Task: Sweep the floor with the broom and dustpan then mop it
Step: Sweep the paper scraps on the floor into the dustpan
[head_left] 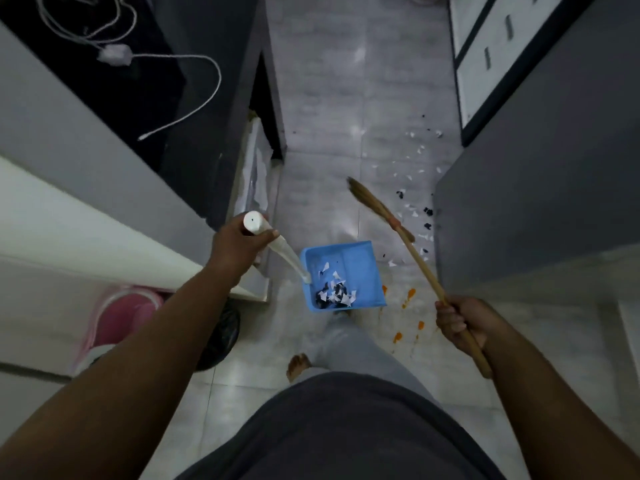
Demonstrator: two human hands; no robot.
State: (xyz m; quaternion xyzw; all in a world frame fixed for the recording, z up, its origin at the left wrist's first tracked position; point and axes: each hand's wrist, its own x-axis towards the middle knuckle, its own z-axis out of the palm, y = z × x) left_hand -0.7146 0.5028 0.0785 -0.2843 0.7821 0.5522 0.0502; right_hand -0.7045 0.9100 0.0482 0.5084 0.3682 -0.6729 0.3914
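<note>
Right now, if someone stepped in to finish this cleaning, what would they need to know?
Left hand: grips the white handle of the blue plastic dustpan.
Right hand: grips the wooden-handled straw broom, bristles pointing ahead.
Done: a pile of white and black paper scraps lies in the dustpan.
Left: more scattered scraps lie along the grey cabinet on the right. Orange splashes mark the pale tiled floor and need mopping. No mop is in view.
</note>
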